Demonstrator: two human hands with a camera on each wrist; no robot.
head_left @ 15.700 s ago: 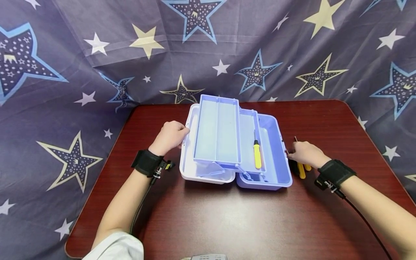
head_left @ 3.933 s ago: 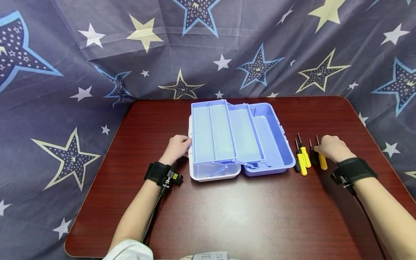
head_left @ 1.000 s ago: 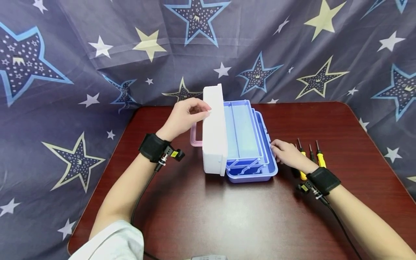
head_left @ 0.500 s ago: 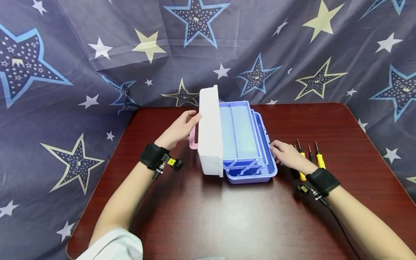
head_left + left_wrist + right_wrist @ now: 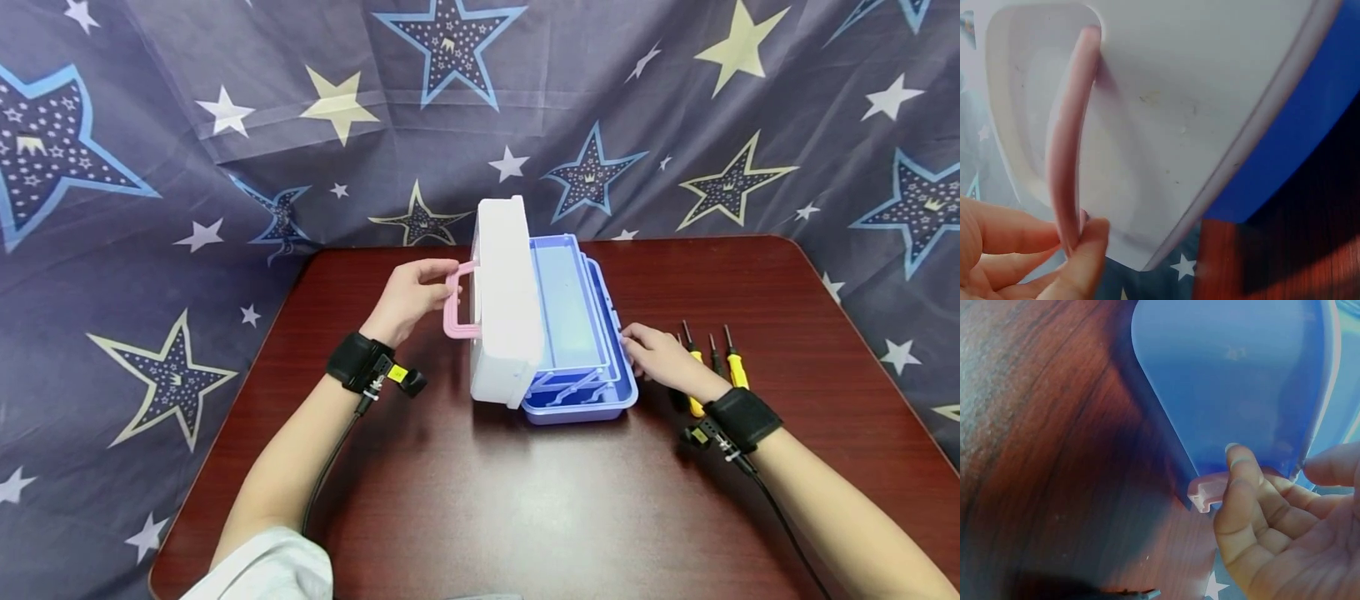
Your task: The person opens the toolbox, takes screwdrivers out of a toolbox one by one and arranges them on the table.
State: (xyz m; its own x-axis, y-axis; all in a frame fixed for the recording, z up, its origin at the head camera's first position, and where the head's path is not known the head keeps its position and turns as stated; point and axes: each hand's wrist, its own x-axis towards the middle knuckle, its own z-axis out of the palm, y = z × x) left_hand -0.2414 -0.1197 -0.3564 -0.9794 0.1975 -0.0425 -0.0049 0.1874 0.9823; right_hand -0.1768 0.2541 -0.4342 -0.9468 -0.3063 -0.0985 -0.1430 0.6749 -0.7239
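Note:
A toolbox with a blue base [image 5: 581, 412] sits on the table, its white lid [image 5: 504, 308] standing up on edge at the left. Blue trays [image 5: 567, 300] are folded in over the base. My left hand [image 5: 405, 300] pinches the pink handle [image 5: 451, 315] of the lid between thumb and fingers, near one end of the grip. At the base's right side, my right hand [image 5: 663, 358] holds the wall by a pink latch [image 5: 1210, 487]; in the right wrist view the thumb is at the rim and the fingers curl beside the latch.
Several yellow and black screwdrivers [image 5: 738, 371] lie on the dark red table [image 5: 600, 508] to the right, partly hidden by my right hand and wrist. A star-patterned cloth [image 5: 262, 125] hangs behind the table.
The lid has swung up from lying flat and the trays have folded in. My left hand has shifted from the lid to its handle. My right hand has left the screwdrivers for the base.

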